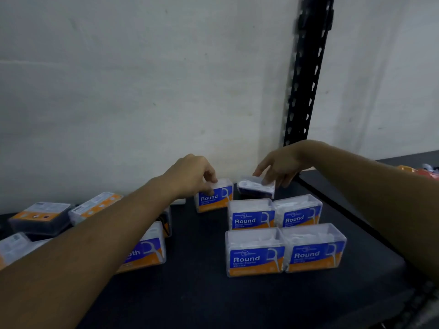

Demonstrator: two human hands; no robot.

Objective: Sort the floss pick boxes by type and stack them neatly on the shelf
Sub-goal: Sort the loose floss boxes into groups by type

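Observation:
On the dark shelf (204,288), several clear floss pick boxes with blue and orange "Round" labels stand upright in two rows at the right, the front pair (285,251) closest to me. My left hand (193,175) grips the top of another upright "Round" box (213,198) near the back wall. My right hand (279,168) holds a tilted box (256,188) just behind the back row, its label facing away. At the left, a box labelled "Smooth" (147,252) stands partly hidden behind my left forearm.
Several boxes lie flat or tilted at the far left (41,217). A black perforated shelf upright (306,74) rises at the back right against the white wall. Beyond the shelf's right edge lie some orange items (418,170).

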